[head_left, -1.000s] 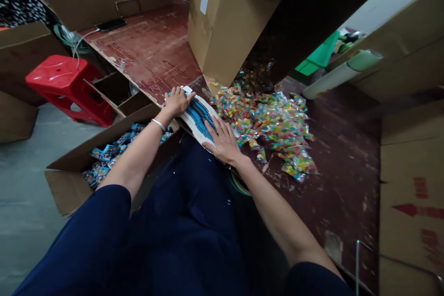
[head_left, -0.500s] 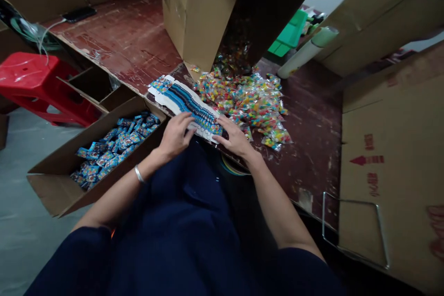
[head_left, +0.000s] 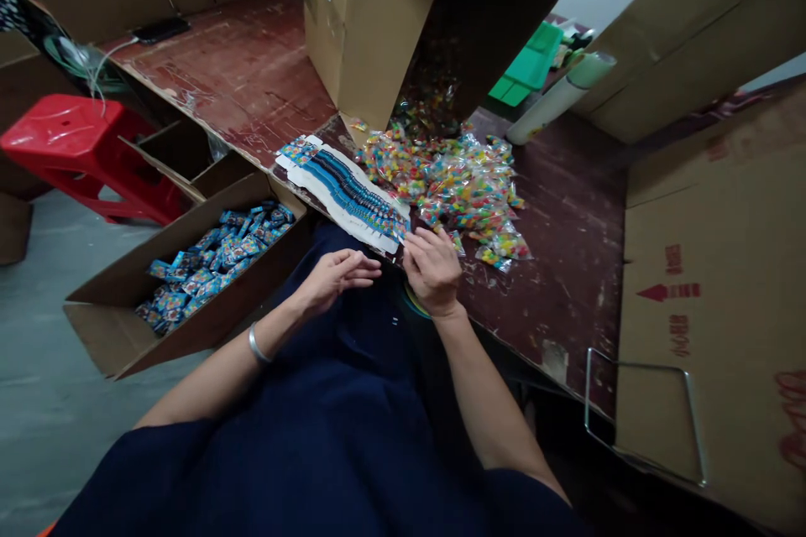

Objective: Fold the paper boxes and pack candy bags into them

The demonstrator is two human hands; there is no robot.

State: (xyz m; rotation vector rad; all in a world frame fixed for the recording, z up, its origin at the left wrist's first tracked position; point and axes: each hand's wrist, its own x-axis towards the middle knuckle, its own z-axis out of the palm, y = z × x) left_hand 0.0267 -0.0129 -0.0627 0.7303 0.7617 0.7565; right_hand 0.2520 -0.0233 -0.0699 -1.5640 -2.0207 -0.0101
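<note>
A fanned stack of flat printed cartons (head_left: 353, 193), blue with white flaps, lies along the table's front edge. At its right end is my right hand (head_left: 431, 268), fingers curled in with the tips by the last cartons; whatever they pinch is hidden. My left hand (head_left: 337, 277) hovers just off the table edge, below the stack, its fingers stretched out and holding nothing. Behind the cartons, a heap of small clear bags of colourful candy (head_left: 469, 189) spills from a tipped cardboard box (head_left: 371, 33).
To the left, below table height, an open carton (head_left: 220, 327) holds many small blue packets (head_left: 214, 260). A red stool (head_left: 69, 130) stands beyond it. At the right are a large cardboard box (head_left: 711, 268), a white roll (head_left: 554, 105) and a green basket (head_left: 529, 63).
Both hands have come off the top of the carton stack. My left hand has moved down, away from it, and its fingers have straightened; my right fingers have curled by the right end.
</note>
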